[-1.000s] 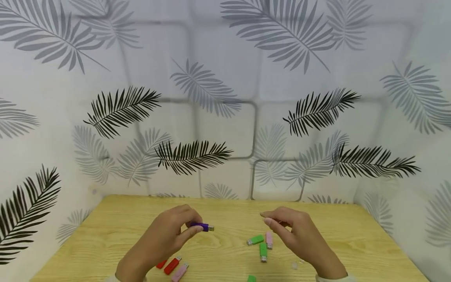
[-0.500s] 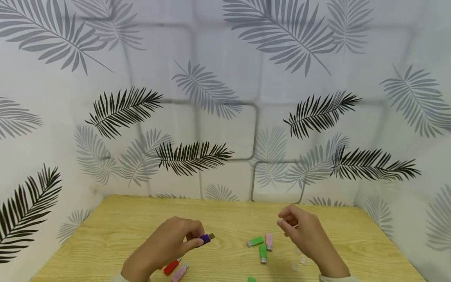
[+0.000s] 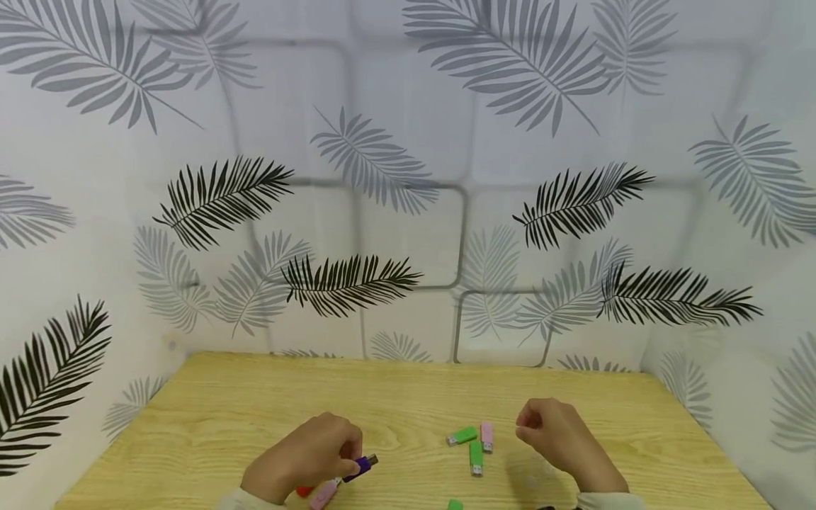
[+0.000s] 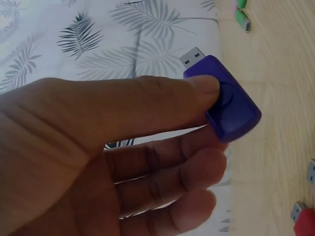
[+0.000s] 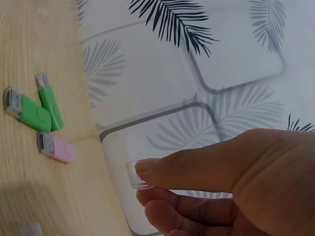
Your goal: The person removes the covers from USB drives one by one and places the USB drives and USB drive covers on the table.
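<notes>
In the head view my left hand (image 3: 312, 457) is low over the left half of the table. It pinches a purple USB flash drive (image 4: 235, 113) between thumb and fingers, its metal plug bare and pointing away from the palm. My right hand (image 3: 564, 439) is raised over the right side. Its thumb and forefinger pinch a small clear plastic cap (image 5: 132, 175), seen in the right wrist view. Below the left hand lie a pink flash drive (image 3: 324, 495) and a red one (image 3: 304, 490), the red mostly hidden by the hand.
Between the hands lie two green flash drives (image 3: 476, 459) and a pink one (image 3: 487, 436), with clear caps over their plugs. Another green piece (image 3: 455, 505) shows at the bottom edge. A loose clear cap (image 5: 30, 229) lies below the right hand. Leaf-patterned cloth (image 3: 408, 234) surrounds the wooden table (image 3: 408, 397).
My left hand has come down and nearer with the purple flash drive, whose plug now tilts upward. My right hand has moved right, then lower, away from the left.
</notes>
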The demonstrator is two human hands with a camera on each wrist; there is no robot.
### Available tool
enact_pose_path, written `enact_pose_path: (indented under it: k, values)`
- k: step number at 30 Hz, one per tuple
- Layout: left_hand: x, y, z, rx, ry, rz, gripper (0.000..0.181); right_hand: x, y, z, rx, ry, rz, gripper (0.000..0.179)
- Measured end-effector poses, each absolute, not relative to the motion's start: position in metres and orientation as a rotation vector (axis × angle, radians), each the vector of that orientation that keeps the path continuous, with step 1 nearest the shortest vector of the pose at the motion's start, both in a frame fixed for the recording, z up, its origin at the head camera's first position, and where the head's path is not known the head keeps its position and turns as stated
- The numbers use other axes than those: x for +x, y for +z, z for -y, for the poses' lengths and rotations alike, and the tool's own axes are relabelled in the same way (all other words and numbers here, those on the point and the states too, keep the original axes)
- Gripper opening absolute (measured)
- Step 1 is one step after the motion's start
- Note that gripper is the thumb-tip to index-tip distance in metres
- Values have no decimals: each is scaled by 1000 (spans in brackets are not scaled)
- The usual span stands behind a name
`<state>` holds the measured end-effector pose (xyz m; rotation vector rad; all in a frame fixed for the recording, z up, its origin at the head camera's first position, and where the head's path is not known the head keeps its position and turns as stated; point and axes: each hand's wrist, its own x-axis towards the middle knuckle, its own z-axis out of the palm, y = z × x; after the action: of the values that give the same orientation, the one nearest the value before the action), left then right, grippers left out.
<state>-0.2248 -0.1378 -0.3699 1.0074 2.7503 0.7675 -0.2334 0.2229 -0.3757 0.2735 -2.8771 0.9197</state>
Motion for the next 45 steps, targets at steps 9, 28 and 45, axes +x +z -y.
enact_pose_path:
  k: [9, 28, 45]
  values:
    - [-221, -380, 137, 832, 712, -2673, 20, -244, -395, -234, 271, 971, 2961, 13]
    - [-221, -395, 130, 683, 583, -2747, 20, -248, -416, -228, 147, 915, 3032, 15]
    - [-219, -400, 126, 738, 513, -2797, 24, -243, -405, -222, 407, 944, 3028, 10]
